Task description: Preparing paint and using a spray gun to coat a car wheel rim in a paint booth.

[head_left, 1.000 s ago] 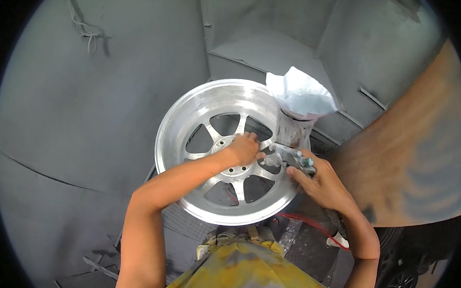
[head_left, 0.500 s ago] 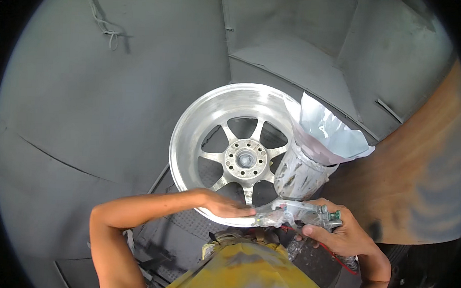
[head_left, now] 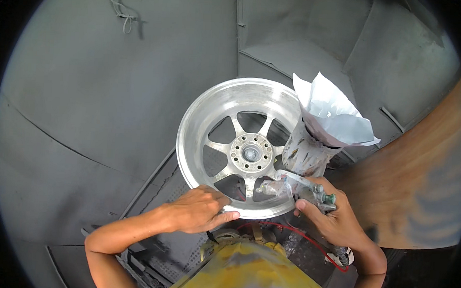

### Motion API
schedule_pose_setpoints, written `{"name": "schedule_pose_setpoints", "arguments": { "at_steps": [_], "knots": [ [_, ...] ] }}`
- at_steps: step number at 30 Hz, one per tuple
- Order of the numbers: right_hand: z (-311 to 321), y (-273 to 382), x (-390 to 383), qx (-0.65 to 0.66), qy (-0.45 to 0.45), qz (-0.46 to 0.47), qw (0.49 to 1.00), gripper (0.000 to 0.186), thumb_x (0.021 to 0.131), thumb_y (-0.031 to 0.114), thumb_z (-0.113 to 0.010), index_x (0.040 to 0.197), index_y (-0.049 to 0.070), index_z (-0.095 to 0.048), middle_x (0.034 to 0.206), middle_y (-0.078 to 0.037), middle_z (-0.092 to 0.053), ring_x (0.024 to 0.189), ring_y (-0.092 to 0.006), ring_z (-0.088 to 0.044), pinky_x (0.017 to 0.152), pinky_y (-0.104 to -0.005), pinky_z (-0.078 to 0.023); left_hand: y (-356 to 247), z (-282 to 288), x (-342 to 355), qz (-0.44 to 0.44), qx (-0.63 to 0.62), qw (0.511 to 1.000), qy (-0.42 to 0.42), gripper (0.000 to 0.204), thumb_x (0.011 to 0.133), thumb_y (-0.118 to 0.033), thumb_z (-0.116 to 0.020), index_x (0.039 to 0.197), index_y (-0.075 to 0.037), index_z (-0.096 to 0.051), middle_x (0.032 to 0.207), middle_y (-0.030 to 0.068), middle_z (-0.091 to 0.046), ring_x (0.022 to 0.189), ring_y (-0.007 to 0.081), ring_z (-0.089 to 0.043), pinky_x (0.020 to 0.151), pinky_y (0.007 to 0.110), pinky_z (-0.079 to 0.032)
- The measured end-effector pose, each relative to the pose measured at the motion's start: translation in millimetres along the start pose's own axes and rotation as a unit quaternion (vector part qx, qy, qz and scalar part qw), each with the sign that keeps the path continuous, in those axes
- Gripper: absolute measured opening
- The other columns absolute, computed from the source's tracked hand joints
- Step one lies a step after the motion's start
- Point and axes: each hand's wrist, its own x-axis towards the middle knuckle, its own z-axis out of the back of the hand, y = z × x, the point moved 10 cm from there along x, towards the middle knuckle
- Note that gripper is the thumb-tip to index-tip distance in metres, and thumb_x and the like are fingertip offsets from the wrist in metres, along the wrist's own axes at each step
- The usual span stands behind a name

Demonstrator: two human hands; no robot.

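A bare silver alloy wheel [head_left: 239, 90] with spokes and a bolt-holed hub fills the middle. My left hand [head_left: 201, 208] grips its lower-left rim, fingers curled over the edge and thumb along the front. My right hand [head_left: 330, 216] is closed on a paint-stained spray gun [head_left: 290, 187], whose nozzle points left over the lower right of the wheel. On the gun stands a smeared cup [head_left: 303, 152] with a crumpled sheet [head_left: 340, 110] flaring from its top, covering part of the wheel's right side.
Grey walls [head_left: 104, 87] curve around me, with a looped cord [head_left: 124, 13] high at the left. A curved wooden panel [head_left: 416, 193] is at the right. A red hose [head_left: 308, 237] runs below the wheel. My paint-stained yellow clothing [head_left: 240, 268] shows at the bottom.
My left hand has moved from the hub to the lower rim, now curling over it. The gun in my right hand dropped lower, then rose slightly. The view has shifted.
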Motion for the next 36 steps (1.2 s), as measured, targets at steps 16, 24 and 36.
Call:
{"name": "schedule_pose_setpoints", "arguments": {
  "at_steps": [16,24,36],
  "knots": [
    [-8,-25,48,-0.165,-0.12,0.087,0.975,0.03,0.095,0.014,-0.065,0.117,-0.003,-0.055,0.09,-0.026,-0.066,0.083,-0.0414,-0.067,0.072,-0.0434,-0.051,331,-92,18,0.178,-0.548,0.667,-0.473,0.026,0.098,-0.013,-0.06,0.111,0.008,-0.067,0.104,0.0144,-0.071,0.091,0.0209,-0.068,0.08,0.032,-0.055],
    [-11,-21,52,-0.168,-0.147,0.104,0.969,0.028,0.094,0.013,-0.066,0.114,-0.004,-0.057,0.091,-0.028,-0.067,0.087,-0.0445,-0.067,0.073,-0.0448,-0.05,293,-115,25,0.218,-0.598,0.605,-0.478,0.027,0.097,-0.011,-0.06,0.115,0.009,-0.065,0.103,0.0155,-0.071,0.092,0.0225,-0.069,0.079,0.033,-0.055],
    [-16,-22,52,-0.139,-0.147,0.022,0.979,0.03,0.095,0.015,-0.066,0.117,-0.003,-0.057,0.091,-0.025,-0.069,0.082,-0.0392,-0.069,0.071,-0.0413,-0.051,191,-181,28,0.255,-0.634,0.69,-0.237,0.031,0.105,-0.019,-0.051,0.114,0.008,-0.064,0.093,0.0151,-0.071,0.076,0.0217,-0.071,0.07,0.036,-0.063]
  ]
}}
